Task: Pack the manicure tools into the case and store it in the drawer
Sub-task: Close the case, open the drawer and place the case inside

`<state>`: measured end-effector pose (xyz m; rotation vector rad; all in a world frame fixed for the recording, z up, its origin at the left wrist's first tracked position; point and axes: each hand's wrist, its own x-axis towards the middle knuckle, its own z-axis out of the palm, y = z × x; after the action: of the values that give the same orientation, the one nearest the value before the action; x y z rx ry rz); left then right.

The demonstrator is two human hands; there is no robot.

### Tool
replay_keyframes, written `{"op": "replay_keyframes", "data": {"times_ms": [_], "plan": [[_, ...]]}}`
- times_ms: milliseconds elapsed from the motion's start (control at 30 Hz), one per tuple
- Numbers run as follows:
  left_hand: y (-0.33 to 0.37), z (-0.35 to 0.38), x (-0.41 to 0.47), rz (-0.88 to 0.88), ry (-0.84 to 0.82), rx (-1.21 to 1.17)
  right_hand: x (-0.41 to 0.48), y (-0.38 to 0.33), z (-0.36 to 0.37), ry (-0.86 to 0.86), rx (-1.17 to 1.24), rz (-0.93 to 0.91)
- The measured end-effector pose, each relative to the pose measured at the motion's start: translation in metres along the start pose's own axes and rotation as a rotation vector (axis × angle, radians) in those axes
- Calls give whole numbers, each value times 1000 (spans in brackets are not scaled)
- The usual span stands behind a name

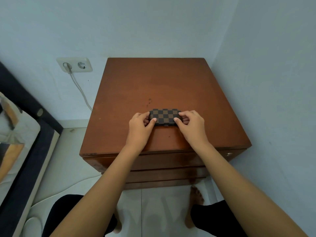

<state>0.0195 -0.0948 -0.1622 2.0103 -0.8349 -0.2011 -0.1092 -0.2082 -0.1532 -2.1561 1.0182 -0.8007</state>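
A small brown-and-black checkered manicure case [164, 115] lies closed on top of a brown wooden nightstand [153, 86], near its front middle. My left hand [141, 124] grips the case's left end, thumb on the lid and fingers curled around the side. My right hand [190, 123] holds the right end the same way. A small metal clasp shows at the case's front edge between my thumbs. No loose manicure tools are visible. The nightstand's drawers [164, 161] below the top are shut.
The nightstand stands in a corner of pale blue walls. A wall socket [74, 65] with a white cable plugged in is at the left. A bed with a dark frame [25, 134] fills the left edge. My bare feet stand on white floor tiles.
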Motion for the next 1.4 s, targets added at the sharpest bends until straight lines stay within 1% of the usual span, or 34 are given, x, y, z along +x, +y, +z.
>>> {"op": "replay_keyframes", "data": {"times_ms": [167, 267, 333, 400, 467, 500, 533, 567, 633, 700, 733, 767, 833, 933, 1033, 1167, 1400], "plan": [[10, -1, -2, -46, -16, 30, 0, -4, 0, -31, -9, 24], [12, -10, -11, -12, -77, 81, -7, -4, -9, -85, -4, 60], [6, -26, -25, 29, -57, 123, -19, 6, -25, -57, -6, 73], [-9, -51, -42, 69, 68, 150, -36, 27, -51, 89, -41, 71], [-29, -79, -60, 55, 255, 143, -55, 56, -82, 308, -44, 135], [-40, -91, -69, 9, 338, 125, -65, 70, -96, 399, -22, 199], [-50, -101, -78, -56, 401, 110, -74, 83, -106, 455, 3, 270], [-61, -108, -87, -131, 438, 98, -81, 96, -113, 468, 28, 339], [-80, -113, -103, -294, 435, 35, -90, 111, -114, 380, 81, 456], [-94, -109, -114, -456, 343, -80, -94, 113, -107, 224, 147, 509], [-98, -104, -117, -517, 283, -131, -94, 113, -103, 170, 185, 512], [-100, -101, -119, -551, 235, -169, -95, 112, -98, 152, 216, 516], [-99, -94, -119, -552, 217, -216, -96, 108, -93, 179, 263, 545], [-91, -88, -120, -562, 302, -241, -98, 102, -92, 221, 272, 596], [-85, -89, -132, -563, 353, -239, -107, 97, -94, 268, 259, 597], [-82, -96, -156, -549, 358, -253, -132, 93, -102, 289, 242, 605], [-77, -107, -218, -520, 377, -299, -195, 89, -116, 351, 310, 602]]}}
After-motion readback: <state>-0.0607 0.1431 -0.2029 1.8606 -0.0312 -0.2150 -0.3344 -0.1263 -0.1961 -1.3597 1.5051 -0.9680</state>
